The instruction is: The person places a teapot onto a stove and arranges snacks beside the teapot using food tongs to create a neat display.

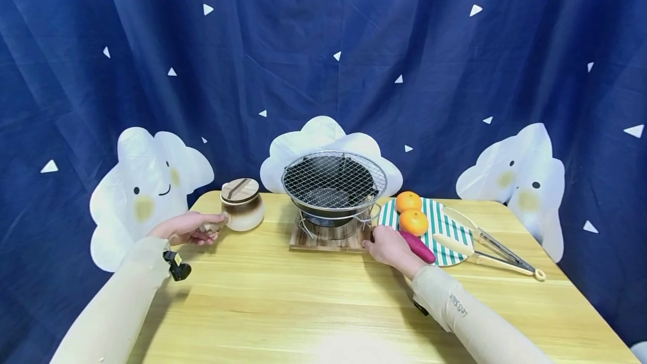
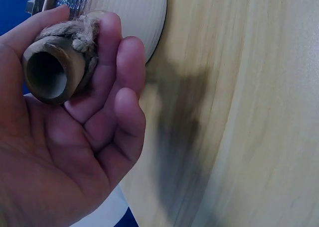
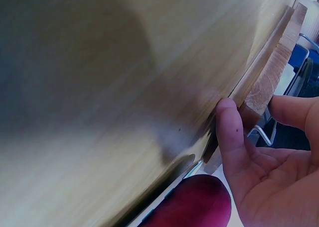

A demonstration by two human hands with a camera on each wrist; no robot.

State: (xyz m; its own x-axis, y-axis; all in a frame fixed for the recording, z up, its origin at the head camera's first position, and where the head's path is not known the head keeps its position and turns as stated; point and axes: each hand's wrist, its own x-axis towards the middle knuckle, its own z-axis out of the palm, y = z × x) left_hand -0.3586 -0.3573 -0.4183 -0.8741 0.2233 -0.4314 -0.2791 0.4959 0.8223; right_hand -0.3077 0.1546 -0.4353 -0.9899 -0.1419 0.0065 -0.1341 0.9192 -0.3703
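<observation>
My left hand (image 1: 199, 228) holds the hollow side handle (image 2: 76, 65) of a small brown-and-cream pot (image 1: 246, 218) with a wooden lid (image 1: 240, 189). Twine is wrapped round that handle, and the thumb and index finger are on it. At the middle, a round black tabletop grill (image 1: 323, 214) with a wire mesh (image 1: 333, 181) stands on a square wooden board (image 1: 313, 244). My right hand (image 1: 391, 249) pinches the board's near right corner, as the right wrist view shows its edge (image 3: 266, 82) between thumb and fingers. Both pot and board appear to rest on the table.
Right of the grill lies a green-and-white striped round mat (image 1: 450, 254). Two oranges (image 1: 413, 222) and a purple-red elongated item (image 1: 418, 247) are on it, close beside my right hand. Cream-tipped tongs (image 1: 500, 254) reach across the mat onto the wooden table (image 1: 263, 302). A blue curtain (image 1: 323, 89) hangs behind.
</observation>
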